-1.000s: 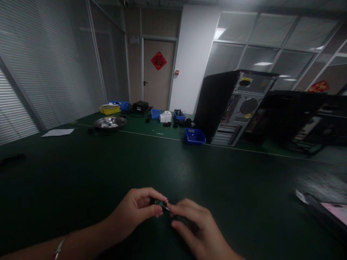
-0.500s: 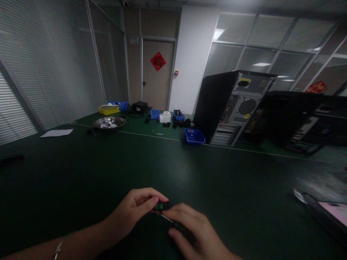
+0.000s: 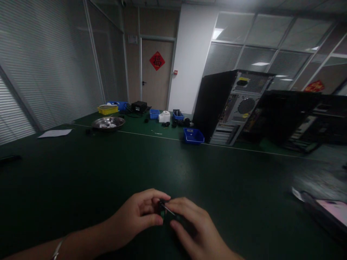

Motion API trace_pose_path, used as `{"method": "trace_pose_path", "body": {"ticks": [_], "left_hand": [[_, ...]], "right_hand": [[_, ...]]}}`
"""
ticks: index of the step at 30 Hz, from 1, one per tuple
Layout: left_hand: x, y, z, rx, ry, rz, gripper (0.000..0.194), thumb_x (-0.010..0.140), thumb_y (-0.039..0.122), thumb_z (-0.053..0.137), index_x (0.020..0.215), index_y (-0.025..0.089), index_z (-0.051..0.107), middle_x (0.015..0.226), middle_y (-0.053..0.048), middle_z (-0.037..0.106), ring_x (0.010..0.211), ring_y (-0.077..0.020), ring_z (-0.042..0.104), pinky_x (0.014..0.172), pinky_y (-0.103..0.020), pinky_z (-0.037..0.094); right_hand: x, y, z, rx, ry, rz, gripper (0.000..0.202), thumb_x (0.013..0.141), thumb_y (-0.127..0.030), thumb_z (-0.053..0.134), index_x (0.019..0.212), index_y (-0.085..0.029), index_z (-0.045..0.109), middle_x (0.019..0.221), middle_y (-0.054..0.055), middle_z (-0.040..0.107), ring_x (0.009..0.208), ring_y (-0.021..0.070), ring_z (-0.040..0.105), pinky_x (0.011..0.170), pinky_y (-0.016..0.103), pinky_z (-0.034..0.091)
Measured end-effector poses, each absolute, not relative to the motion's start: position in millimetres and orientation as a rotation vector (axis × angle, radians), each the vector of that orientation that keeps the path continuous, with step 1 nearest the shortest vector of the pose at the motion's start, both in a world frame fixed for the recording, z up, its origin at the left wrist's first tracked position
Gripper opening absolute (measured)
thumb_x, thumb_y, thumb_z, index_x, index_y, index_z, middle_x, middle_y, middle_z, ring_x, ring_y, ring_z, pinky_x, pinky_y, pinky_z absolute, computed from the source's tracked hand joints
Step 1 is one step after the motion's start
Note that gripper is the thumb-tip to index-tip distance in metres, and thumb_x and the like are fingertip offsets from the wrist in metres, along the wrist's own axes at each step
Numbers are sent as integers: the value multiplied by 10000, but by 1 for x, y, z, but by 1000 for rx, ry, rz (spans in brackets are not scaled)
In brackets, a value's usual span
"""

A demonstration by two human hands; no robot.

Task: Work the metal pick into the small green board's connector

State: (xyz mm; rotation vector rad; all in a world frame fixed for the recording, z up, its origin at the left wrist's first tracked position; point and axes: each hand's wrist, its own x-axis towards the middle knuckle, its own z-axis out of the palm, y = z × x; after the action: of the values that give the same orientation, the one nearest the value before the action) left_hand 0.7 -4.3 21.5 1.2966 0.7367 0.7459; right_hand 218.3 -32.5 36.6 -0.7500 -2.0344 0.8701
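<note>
The left hand (image 3: 137, 215) pinches a small green circuit board (image 3: 162, 214). The right hand (image 3: 196, 224) has fingers curled around a metal-shafted tool (image 3: 170, 209).

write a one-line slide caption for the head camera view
Over a dark green table, the left hand holds a small green part and the right hand a thin tool.

Behind the green table (image 3: 121, 173) there is a wooden door (image 3: 154, 85) beside a white wall (image 3: 188, 54). Blinds (image 3: 56, 68) hang at left, glass windows (image 3: 271, 30) at right, and light is dim.
</note>
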Motion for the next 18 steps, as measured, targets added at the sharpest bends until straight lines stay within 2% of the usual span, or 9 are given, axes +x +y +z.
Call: {"method": "trace_pose_path", "body": {"ticks": [4,7,13,18], "left_hand": [[2,-5,23,1276,753,804,250,743,120,775,959,193,673,907,-2,683,898,-198,646,823,-336,475],[0,-3,23,1260,760,852,203,753,150,783,888,186,635,837,10,679,849,-185,631,790,-324,461],[-1,-2,28,1356,852,933,163,769,153,766,874,190,647,850,11,670,860,-190,625,797,-325,462],[0,-2,28,1334,876,959,166,759,130,737,905,192,691,826,13,674,809,-178,629,731,-298,473]], "right_hand": [[219,-32,36,-749,-2016,851,411,893,-49,558,1246,-257,600,1106,85,679,1005,203,664,876,305,540],[220,-33,36,-792,-2002,850,393,903,-54,550,1232,-263,599,1094,74,678,982,195,661,857,296,537],[220,-33,39,-794,-2014,856,324,915,-74,543,1172,-242,646,1042,80,680,940,192,656,820,296,536],[218,-32,38,-824,-2032,845,292,912,-84,537,1139,-213,668,1016,95,676,914,196,659,792,294,538]]}}
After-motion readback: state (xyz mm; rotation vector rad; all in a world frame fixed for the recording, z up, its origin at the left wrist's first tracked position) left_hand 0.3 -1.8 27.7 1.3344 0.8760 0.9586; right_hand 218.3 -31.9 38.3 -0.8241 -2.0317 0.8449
